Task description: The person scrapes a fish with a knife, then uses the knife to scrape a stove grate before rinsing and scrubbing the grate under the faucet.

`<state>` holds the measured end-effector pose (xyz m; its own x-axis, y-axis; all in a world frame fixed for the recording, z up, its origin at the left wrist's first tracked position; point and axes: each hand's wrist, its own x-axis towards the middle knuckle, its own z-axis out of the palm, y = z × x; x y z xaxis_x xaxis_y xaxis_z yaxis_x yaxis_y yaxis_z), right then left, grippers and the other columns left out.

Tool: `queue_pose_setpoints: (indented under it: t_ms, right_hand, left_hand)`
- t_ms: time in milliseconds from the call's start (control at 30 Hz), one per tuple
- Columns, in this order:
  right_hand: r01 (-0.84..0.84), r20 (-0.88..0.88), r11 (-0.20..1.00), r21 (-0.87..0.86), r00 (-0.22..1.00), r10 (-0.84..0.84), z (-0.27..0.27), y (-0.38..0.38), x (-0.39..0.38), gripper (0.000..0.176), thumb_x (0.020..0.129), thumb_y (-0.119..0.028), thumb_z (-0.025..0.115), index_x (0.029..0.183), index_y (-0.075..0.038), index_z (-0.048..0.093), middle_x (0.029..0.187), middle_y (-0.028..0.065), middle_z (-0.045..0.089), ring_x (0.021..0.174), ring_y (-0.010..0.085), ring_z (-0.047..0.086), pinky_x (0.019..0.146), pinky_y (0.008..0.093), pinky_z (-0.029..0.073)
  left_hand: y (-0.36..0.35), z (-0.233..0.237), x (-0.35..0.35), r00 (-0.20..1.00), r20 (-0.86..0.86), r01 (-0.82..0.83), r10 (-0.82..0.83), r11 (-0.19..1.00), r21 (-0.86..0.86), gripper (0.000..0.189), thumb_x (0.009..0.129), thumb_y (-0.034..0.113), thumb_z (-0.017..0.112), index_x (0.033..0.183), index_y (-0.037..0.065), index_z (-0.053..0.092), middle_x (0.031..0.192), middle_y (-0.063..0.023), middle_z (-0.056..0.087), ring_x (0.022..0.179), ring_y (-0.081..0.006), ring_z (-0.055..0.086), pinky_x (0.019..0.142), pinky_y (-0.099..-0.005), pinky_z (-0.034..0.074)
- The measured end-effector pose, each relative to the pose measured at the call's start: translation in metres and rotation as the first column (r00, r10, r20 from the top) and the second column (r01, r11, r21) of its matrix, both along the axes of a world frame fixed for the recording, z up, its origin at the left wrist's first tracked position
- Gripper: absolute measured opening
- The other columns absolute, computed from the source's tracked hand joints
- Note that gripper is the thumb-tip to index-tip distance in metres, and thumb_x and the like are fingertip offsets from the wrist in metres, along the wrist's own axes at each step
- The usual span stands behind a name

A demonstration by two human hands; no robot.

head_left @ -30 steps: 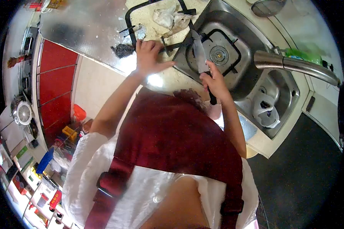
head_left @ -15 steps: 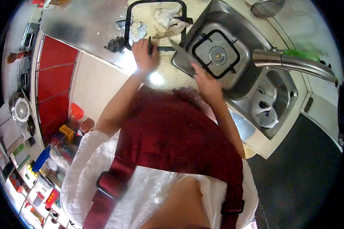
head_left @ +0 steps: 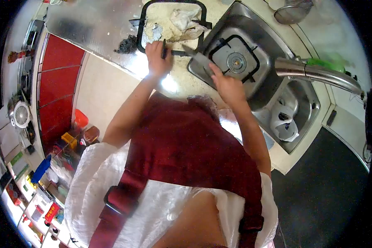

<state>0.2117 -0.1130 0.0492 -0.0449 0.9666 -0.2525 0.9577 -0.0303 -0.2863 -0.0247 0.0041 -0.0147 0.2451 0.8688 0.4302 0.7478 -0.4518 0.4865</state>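
The knife (head_left: 202, 61) has swung from over the sink (head_left: 273, 29) a second ago to the 5 o'clock corner of the grate (head_left: 180, 53) on the table (head_left: 91, 25), pointing toward 10. The 2 hands are apart: the left hand (head_left: 158, 60), open then, now clasps the grate at 7 o'clock; the right hand (head_left: 227, 84) grips the knife. This seems to steady the grate for blade work; I cannot tell if they touch.

A mesh strainer (head_left: 292, 14) (round) sits near the faucet (head_left: 320, 73).
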Motion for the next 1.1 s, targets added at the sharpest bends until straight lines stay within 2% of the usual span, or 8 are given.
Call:
queue_pose_setpoints:
  t_ms: [400, 467, 733, 833, 900, 967, 1033, 1100]
  right_hand:
    - [-0.057, 0.085, 0.991, 0.121, 0.995, 0.047, 0.002, 0.033, 0.035, 0.041, 0.091, -0.032, 0.048, 0.131, -0.029, 0.04, 0.063, 0.0142, 0.061, 0.055, 0.033, 0.061, 0.051, 0.0439, 0.048]
    - [-0.216, 0.133, 0.974, 0.068, 0.97, 0.206, 0.013, 0.026, 0.036, 0.038, 0.09, -0.031, 0.05, 0.128, -0.028, 0.044, 0.06, 0.0126, 0.06, 0.052, 0.0309, 0.06, 0.047, 0.0417, 0.047]
    - [-0.142, 0.174, 0.973, 0.184, 0.979, 0.11, 0.007, 0.048, 0.043, 0.036, 0.088, -0.032, 0.053, 0.123, -0.028, 0.049, 0.058, 0.0094, 0.059, 0.048, 0.0269, 0.058, 0.045, 0.0391, 0.046]
    - [-0.17, 0.192, 0.964, 0.204, 0.973, 0.131, 0.013, 0.036, 0.043, 0.036, 0.088, -0.033, 0.054, 0.124, -0.028, 0.049, 0.058, 0.009, 0.059, 0.048, 0.0267, 0.058, 0.045, 0.0386, 0.046]
    - [-0.181, 0.185, 0.963, 0.2, 0.972, 0.145, 0.012, 0.027, 0.042, 0.037, 0.087, -0.033, 0.054, 0.123, -0.028, 0.049, 0.059, 0.0089, 0.059, 0.048, 0.0268, 0.058, 0.045, 0.0385, 0.046]
    - [-0.151, 0.142, 0.974, 0.171, 0.982, 0.127, 0.008, 0.018, 0.043, 0.037, 0.087, -0.035, 0.055, 0.124, -0.029, 0.049, 0.061, 0.0093, 0.06, 0.05, 0.0271, 0.059, 0.046, 0.0376, 0.046]
    - [-0.144, 0.154, 0.971, 0.193, 0.981, 0.115, 0.005, 0.013, 0.04, 0.038, 0.087, -0.036, 0.055, 0.124, -0.029, 0.049, 0.061, 0.0091, 0.06, 0.05, 0.027, 0.059, 0.046, 0.0371, 0.046]
    - [-0.133, 0.172, 0.964, 0.229, 0.981, 0.094, 0.007, 0.011, 0.038, 0.039, 0.086, -0.037, 0.055, 0.124, -0.029, 0.049, 0.061, 0.0088, 0.059, 0.051, 0.0269, 0.059, 0.046, 0.0366, 0.046]
  left_hand:
    - [0.004, 0.007, -0.001, 0.998, 0.049, 0.04, -0.039, 0.999, -0.022, 0.021, 0.073, 0.006, 0.062, 0.091, 0.001, 0.053, 0.091, -0.0148, 0.051, 0.09, -0.0358, 0.049, 0.097, -0.0508, 0.031]
    - [0.007, 0.009, -0.002, 0.996, 0.073, 0.056, -0.056, 0.998, -0.008, 0.02, 0.072, 0.005, 0.062, 0.089, 0.001, 0.052, 0.089, -0.0148, 0.051, 0.088, -0.036, 0.049, 0.096, -0.0509, 0.031]
    - [0.011, 0.015, -0.009, 0.994, 0.021, 0.104, -0.103, 0.992, -0.065, 0.019, 0.071, 0.006, 0.063, 0.085, 0.003, 0.051, 0.084, -0.0147, 0.051, 0.087, -0.0359, 0.049, 0.094, -0.0488, 0.033]
    - [0.004, 0.038, -0.008, 0.981, 0.09, 0.185, -0.174, 0.973, -0.138, 0.026, 0.069, 0.011, 0.066, 0.091, 0.003, 0.053, 0.086, -0.0137, 0.053, 0.091, -0.0348, 0.049, 0.094, -0.0467, 0.033]
    - [-0.006, 0.064, -0.005, 0.948, 0.319, 0.028, -0.014, 0.999, -0.038, 0.033, 0.068, 0.015, 0.068, 0.096, 0.003, 0.056, 0.088, -0.0124, 0.054, 0.095, -0.034, 0.048, 0.09, -0.0449, 0.037]
    - [-0.005, 0.078, -0.002, 0.959, 0.268, 0.073, -0.091, 0.994, 0.077, 0.043, 0.067, 0.017, 0.07, 0.105, 0.002, 0.056, 0.093, -0.0121, 0.055, 0.094, -0.0328, 0.051, 0.085, -0.0427, 0.043]
    - [0.008, 0.073, 0.016, 0.928, 0.023, 0.366, -0.371, 0.922, 0.129, 0.046, 0.067, 0.018, 0.072, 0.108, 0.004, 0.055, 0.101, -0.0129, 0.054, 0.089, -0.0321, 0.054, 0.079, -0.0397, 0.047]
    - [0.017, 0.068, 0.05, 0.918, -0.039, 0.395, -0.394, 0.918, 0.019, 0.041, 0.068, 0.017, 0.072, 0.105, 0.007, 0.057, 0.104, -0.0134, 0.054, 0.089, -0.0312, 0.057, 0.076, -0.0385, 0.049]
